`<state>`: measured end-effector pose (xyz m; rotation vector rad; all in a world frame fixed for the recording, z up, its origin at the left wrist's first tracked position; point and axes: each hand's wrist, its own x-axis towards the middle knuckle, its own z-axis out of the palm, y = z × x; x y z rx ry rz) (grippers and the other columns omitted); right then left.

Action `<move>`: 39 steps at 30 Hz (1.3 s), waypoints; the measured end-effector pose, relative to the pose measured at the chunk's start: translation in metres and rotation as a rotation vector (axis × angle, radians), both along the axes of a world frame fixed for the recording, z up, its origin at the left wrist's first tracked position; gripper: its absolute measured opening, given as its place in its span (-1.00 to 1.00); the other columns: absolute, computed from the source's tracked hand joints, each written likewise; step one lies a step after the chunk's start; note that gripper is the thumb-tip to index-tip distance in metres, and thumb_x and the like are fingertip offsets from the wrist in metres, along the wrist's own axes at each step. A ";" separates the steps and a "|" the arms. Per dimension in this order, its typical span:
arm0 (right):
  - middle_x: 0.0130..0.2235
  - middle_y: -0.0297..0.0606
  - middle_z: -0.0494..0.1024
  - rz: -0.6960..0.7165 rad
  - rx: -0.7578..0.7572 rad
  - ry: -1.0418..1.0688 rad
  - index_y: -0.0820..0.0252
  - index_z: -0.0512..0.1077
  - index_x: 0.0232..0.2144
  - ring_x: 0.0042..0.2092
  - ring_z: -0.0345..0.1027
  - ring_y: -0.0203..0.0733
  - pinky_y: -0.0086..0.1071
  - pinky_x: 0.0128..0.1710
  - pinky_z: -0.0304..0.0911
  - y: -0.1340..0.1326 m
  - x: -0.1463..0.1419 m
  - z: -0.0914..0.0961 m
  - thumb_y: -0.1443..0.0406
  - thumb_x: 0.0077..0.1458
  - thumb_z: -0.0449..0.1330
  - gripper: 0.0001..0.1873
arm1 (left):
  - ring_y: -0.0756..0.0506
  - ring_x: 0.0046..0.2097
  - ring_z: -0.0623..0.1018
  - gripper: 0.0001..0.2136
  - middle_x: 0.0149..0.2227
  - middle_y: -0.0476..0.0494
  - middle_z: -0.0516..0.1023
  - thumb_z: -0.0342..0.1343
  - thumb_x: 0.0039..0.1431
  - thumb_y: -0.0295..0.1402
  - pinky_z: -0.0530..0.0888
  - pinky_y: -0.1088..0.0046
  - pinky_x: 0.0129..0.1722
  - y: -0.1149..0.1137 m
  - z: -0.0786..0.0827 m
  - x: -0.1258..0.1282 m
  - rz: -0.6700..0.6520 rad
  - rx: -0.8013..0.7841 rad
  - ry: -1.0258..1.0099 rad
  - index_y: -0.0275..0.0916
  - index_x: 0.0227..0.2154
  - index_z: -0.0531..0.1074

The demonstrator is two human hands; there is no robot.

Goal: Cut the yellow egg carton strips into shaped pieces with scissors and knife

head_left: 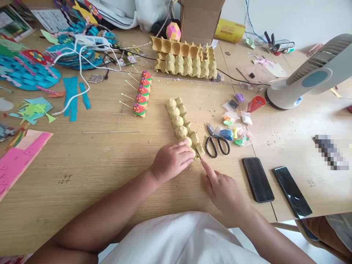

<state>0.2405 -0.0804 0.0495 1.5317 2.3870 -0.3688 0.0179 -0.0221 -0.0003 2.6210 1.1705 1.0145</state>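
A white garment [176, 238] lay nearest, at the desk's [82, 172] near edge. Beyond it the left hand [172, 159] rested on the near end of an egg-carton strip [183, 124], its fingers [187, 152] curled together over the last cup. The right hand [224, 190] pointed at that same end, forefinger out, the rest folded. The strip lay mid-desk, angled toward the far edge, with scissors [217, 141] just beside it. Two phones [258, 179] lay near the near edge.

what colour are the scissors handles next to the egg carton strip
Black, seen in the head view: the scissors lie just right of the egg carton strip.
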 end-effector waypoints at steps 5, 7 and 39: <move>-0.29 -0.22 0.64 -0.001 -0.029 0.007 0.20 -0.07 0.43 -0.35 0.51 -0.15 -0.35 -0.45 0.12 0.006 -0.001 0.005 0.33 0.37 -0.12 -0.37 | -0.20 0.16 0.53 -0.90 -0.17 -0.11 0.66 0.17 0.28 -0.37 0.55 0.31 -0.01 -0.002 -0.001 0.002 0.016 0.016 0.005 -0.22 -0.20 0.56; -0.30 -0.22 0.64 -0.007 -0.026 0.001 0.22 -0.07 0.43 -0.36 0.51 -0.14 -0.34 -0.46 0.11 0.006 -0.005 0.007 0.32 0.37 -0.12 -0.38 | -0.20 0.15 0.54 -0.90 -0.17 -0.10 0.66 0.17 0.28 -0.37 0.56 0.32 -0.03 -0.002 -0.001 0.003 0.029 0.024 0.006 -0.22 -0.20 0.55; -0.36 -0.25 0.63 -0.032 -0.079 -0.073 0.22 -0.04 0.42 -0.39 0.53 -0.11 -0.32 -0.50 0.04 0.009 -0.013 0.023 0.31 0.38 -0.13 -0.40 | -0.19 0.16 0.54 -0.90 -0.18 -0.09 0.66 0.15 0.30 -0.36 0.55 0.33 -0.04 0.000 -0.001 0.002 0.011 -0.004 0.004 -0.20 -0.19 0.54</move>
